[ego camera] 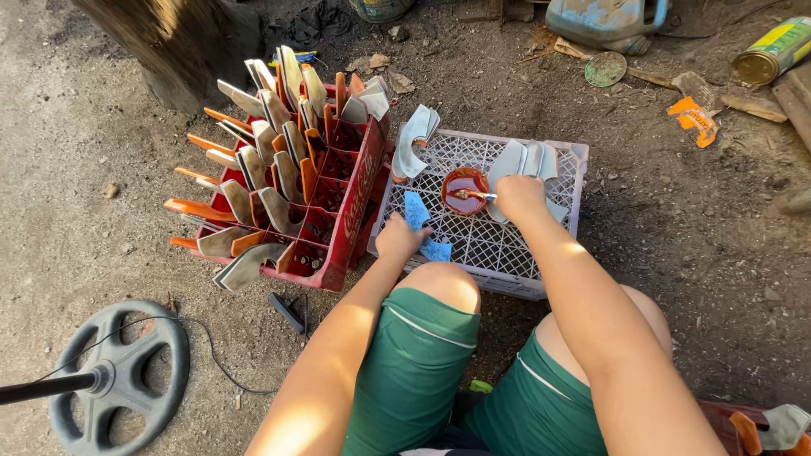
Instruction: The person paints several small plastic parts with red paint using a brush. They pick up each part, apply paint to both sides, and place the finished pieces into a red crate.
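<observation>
My left hand (399, 237) presses on a small blue piece (417, 211) lying on an upturned white lattice crate (481, 241). A second blue piece (438, 251) lies just beside it. My right hand (519, 196) grips a thin brush (475, 195) whose tip dips into a small round orange bowl (465, 189) of brownish liquid on the crate. Grey curved shoe-part pieces (528, 160) are stacked behind my right hand, and another bundle (413, 142) leans at the crate's left corner.
A red bottle crate (351, 211) to the left holds several upright grey and orange curved pieces. A grey wheel on a rod (118, 376) lies at lower left. A tree trunk (169, 42), cans, a blue container and litter lie on the dirt beyond.
</observation>
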